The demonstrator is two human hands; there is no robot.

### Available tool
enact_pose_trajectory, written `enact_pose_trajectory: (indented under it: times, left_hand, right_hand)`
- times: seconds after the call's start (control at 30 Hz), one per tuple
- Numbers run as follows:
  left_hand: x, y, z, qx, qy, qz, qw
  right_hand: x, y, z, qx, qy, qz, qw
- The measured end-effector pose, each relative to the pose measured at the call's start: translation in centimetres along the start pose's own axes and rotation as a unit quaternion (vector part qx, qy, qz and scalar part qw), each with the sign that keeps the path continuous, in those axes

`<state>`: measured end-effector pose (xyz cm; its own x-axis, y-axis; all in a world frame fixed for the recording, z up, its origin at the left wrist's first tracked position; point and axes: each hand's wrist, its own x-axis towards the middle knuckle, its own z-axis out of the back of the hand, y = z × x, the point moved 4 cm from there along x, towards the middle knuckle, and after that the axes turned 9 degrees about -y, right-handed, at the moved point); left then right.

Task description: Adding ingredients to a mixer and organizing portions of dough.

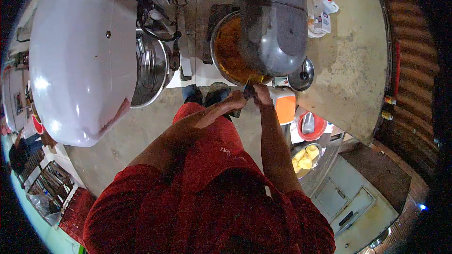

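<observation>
At the near rim of a steel mixing bowl [213, 49], my two hands are close together. My left hand [234, 100] is closed around a dark flat tool [248, 89], which stands up between the hands. My right hand [262, 95] is closed right beside it, and what its fingers grip is hidden. Something yellow [255, 79] shows just past my right fingers, at the bowl's edge. Inside the bowl lies an orange-brown mass [228, 42]. A dark grey stand mixer head [273, 23] covers the bowl's right part.
A large white mixer [80, 56] with a steel bowl [162, 80] stands at left. To my right are an orange-and-white container [285, 108], a red basin [313, 126] and a bowl of yellow pieces [306, 159]. White jugs [322, 21] and a round dark lid [301, 75] lie beyond.
</observation>
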<state>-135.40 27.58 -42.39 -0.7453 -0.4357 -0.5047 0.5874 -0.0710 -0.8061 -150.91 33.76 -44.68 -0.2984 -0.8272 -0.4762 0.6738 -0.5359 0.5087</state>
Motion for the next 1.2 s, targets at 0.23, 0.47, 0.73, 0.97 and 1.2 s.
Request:
enact_pose_trajectory:
  times: [0.23, 0.47, 0.73, 0.97, 1.2]
  left_hand:
    - [3.5, 10.6, -2.0, 0.352, 0.07, -0.211, 0.909]
    - [1.9, 4.3, -1.6, 0.087, 0.038, -0.046, 0.994]
    - [-7.1, -0.9, 7.4, -0.448, 0.203, 0.069, 0.868]
    - [-12.4, -6.1, 10.5, -0.632, 0.178, -0.022, 0.754]
    - [-7.4, 0.4, 6.5, -0.393, -0.04, 0.15, 0.906]
  right_hand:
    - [2.0, 8.0, 1.8, 0.493, -0.143, 0.074, 0.855]
    - [1.2, 3.2, 2.6, 0.078, -0.241, -0.053, 0.966]
    - [-2.5, 14.5, 7.8, 0.513, -0.093, -0.173, 0.836]
    - [-4.9, 14.5, 7.7, 0.206, -0.107, 0.226, 0.946]
    - [-9.7, 17.2, 0.8, 0.447, 0.014, -0.108, 0.888]
